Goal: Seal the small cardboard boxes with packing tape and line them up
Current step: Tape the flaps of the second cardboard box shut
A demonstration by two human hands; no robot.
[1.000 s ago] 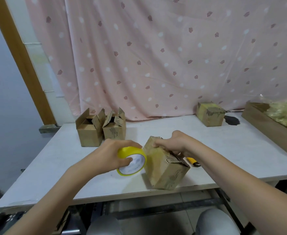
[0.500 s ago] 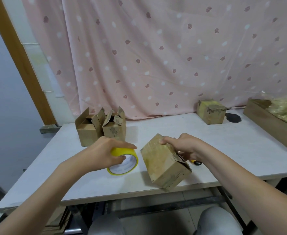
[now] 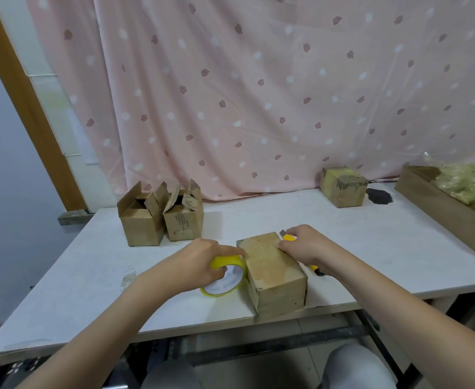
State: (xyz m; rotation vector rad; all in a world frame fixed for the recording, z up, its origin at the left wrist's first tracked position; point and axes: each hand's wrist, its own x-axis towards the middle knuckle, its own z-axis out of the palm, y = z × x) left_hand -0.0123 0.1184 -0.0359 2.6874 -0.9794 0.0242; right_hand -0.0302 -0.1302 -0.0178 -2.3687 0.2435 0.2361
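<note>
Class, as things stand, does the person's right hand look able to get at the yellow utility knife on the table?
Probably yes: the yellow utility knife lies just under and behind the right hand, which rests on the closed cardboard box; nothing lies between them.

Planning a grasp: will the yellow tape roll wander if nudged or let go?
Probably. The tape roll stands on its edge, so it would likely roll or topple flat once the left hand lets go. It looks stiff, with a hollow core easy to hook.

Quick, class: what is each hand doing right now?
Left hand: grips the tape roll.
Right hand: rests on the cardboard box; grip unclear.
</note>
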